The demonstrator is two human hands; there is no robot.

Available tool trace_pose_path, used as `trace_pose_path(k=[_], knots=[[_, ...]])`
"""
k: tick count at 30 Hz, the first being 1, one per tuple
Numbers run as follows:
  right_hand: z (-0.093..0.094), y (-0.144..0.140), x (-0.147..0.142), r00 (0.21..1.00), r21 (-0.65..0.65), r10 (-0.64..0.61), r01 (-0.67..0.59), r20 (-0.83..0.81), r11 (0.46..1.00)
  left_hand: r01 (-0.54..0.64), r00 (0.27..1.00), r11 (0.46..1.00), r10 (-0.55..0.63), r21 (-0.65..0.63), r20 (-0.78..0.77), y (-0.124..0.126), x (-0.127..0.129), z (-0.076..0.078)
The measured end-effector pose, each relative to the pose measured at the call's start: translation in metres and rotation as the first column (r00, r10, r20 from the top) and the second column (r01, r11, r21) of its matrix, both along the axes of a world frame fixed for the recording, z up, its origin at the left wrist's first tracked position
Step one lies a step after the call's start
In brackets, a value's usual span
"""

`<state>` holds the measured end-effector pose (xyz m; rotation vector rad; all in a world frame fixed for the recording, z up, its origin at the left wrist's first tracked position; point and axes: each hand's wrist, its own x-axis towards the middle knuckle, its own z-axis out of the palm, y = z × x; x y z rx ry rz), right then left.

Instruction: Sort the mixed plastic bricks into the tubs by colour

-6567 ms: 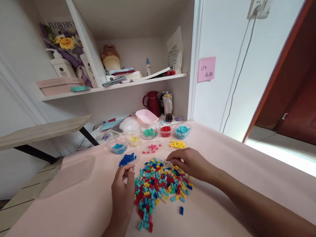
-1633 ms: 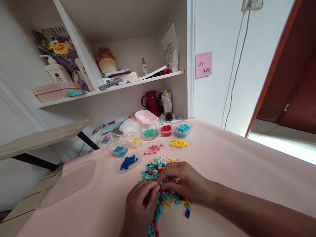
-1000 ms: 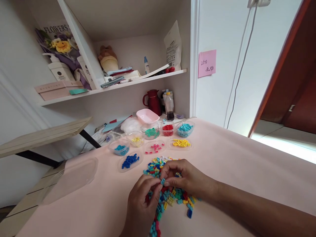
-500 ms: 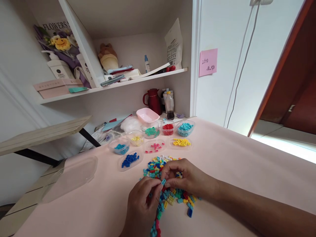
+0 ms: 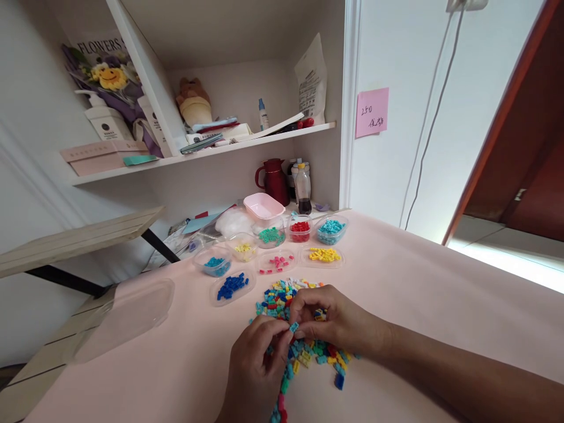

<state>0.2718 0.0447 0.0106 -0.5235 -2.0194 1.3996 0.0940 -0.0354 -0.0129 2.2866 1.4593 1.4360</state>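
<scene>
A pile of small mixed-colour bricks (image 5: 282, 296) lies on the pink table (image 5: 418, 294). My left hand (image 5: 253, 367) and my right hand (image 5: 335, 320) meet over the pile's near side. Their fingertips pinch one small light-blue brick (image 5: 294, 326) between them, just above the pile. Beyond the pile stand clear tubs and lids with sorted bricks: dark blue (image 5: 232, 285), pink (image 5: 275, 262), yellow (image 5: 324, 255), light blue (image 5: 330, 227), red (image 5: 300, 227), green (image 5: 269, 235).
A large clear lid (image 5: 127, 311) lies at the table's left edge. At the back stand a pink tub (image 5: 263, 205), a dark red jug (image 5: 273, 179) and a bottle (image 5: 302, 188). White shelves (image 5: 198, 154) hang above. A wooden board (image 5: 79, 235) juts in at left.
My hands came together over the pile's near side and took hold of a light-blue brick. In the last half second they hardly moved.
</scene>
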Motion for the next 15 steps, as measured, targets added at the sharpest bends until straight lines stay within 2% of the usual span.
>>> trace_pose_path(k=[5,8,10,11,13,15], knots=[[0.004,0.008,0.004,1.0,-0.041,-0.009,0.01,0.018,0.999,-0.088,0.985,0.995,0.093,-0.041,0.148,0.0,0.004,0.003],[0.004,0.03,0.015,0.991,0.061,-0.131,0.132,-0.023,0.989,-0.225,0.935,0.971,0.238,-0.078,0.263,0.0,0.005,0.007],[0.003,0.05,0.027,0.967,0.094,-0.237,0.245,-0.09,0.965,-0.306,0.884,0.94,0.338,-0.148,0.322,0.0,0.004,0.01],[0.002,0.061,0.033,0.943,0.059,-0.304,0.313,-0.133,0.948,-0.33,0.857,0.924,0.378,-0.191,0.349,0.001,0.003,0.011],[-0.001,0.081,0.048,0.854,-0.026,-0.479,0.484,-0.203,0.875,-0.341,0.803,0.895,0.437,-0.289,0.405,0.001,0.0,0.012],[-0.004,0.097,0.061,0.706,-0.169,-0.661,0.641,-0.253,0.749,-0.314,0.757,0.871,0.47,-0.377,0.454,0.003,-0.006,0.013]])
